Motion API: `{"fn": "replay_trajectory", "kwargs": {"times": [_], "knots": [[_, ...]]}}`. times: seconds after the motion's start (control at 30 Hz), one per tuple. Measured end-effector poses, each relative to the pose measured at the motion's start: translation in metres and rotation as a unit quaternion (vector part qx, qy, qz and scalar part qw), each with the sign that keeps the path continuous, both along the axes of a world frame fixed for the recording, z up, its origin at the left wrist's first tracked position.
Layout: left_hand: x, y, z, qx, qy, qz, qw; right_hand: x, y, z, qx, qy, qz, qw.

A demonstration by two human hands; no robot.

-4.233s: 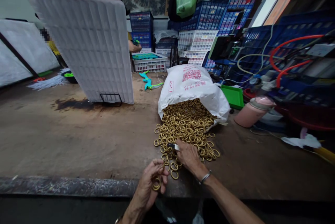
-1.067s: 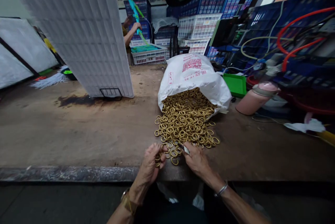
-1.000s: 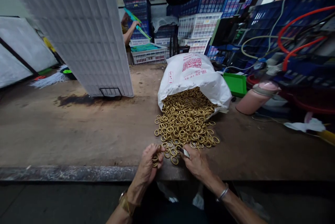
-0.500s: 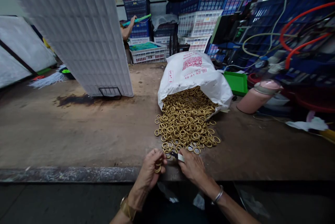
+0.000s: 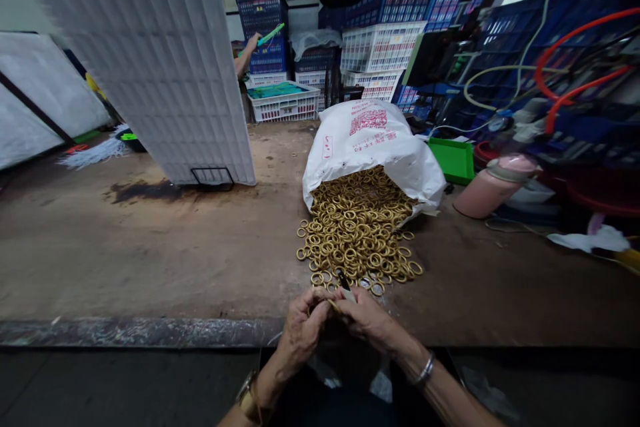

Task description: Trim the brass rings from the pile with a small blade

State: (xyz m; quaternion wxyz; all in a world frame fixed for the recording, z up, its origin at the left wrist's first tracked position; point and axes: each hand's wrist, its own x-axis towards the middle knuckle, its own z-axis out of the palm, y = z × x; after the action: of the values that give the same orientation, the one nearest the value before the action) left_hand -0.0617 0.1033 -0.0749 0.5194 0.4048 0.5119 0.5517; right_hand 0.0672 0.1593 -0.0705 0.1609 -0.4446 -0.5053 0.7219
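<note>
Left hand [image 5: 301, 330], right hand [image 5: 369, 322]: brought together since earlier views, fingers pinching a gold-coloured ring [image 5: 334, 307] at near side; apparently now worked two-handed. Black-and-white tool [image 5: 347, 294]: in right hand. Ring pile [image 5: 350, 240]: farther, spilling from white sack [image 5: 340, 144] onto table [image 5: 200, 267].

Numerous dull-gold rings [image 5: 350, 250] are heaped inside the mouth of the white sack [image 5: 363, 140] and spread before it, overlapped, with a few strays at the edges. Nearer than the heap, in front of the sack, a mostly hidden ring [image 5: 333, 306] is held at the left hand [image 5: 300, 324]. A slim tool [image 5: 347, 294], pale with a dark end, is held by the right hand [image 5: 369, 318], dark end toward the sack.
</note>
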Motion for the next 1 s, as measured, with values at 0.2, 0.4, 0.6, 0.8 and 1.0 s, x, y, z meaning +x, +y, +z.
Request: {"fn": "replay_trajectory", "kwargs": {"times": [0.2,0.4,0.6,0.8,1.0], "knots": [[-0.0017,-0.0018,0.0032,0.039,0.098,0.032,0.994,0.0009,0.0027,0.0016,0.152,-0.043,-0.029,0.987],[0.0005,-0.003,0.0037,-0.018,0.031,0.009,0.999,-0.0046,0.0025,0.0001,0.267,-0.107,-0.013,0.958],[-0.0026,-0.0082,-0.0001,-0.12,-0.12,-0.076,0.983,-0.0069,0.0025,-0.0069,0.266,-0.086,-0.025,0.96],[0.0006,-0.0094,0.0024,-0.11,-0.202,-0.071,0.971,-0.0035,0.0045,-0.0058,0.276,-0.101,-0.019,0.956],[0.0022,-0.0078,-0.0001,-0.097,-0.152,-0.031,0.983,0.0017,-0.0046,-0.0013,0.422,-0.24,0.05,0.873]]}}
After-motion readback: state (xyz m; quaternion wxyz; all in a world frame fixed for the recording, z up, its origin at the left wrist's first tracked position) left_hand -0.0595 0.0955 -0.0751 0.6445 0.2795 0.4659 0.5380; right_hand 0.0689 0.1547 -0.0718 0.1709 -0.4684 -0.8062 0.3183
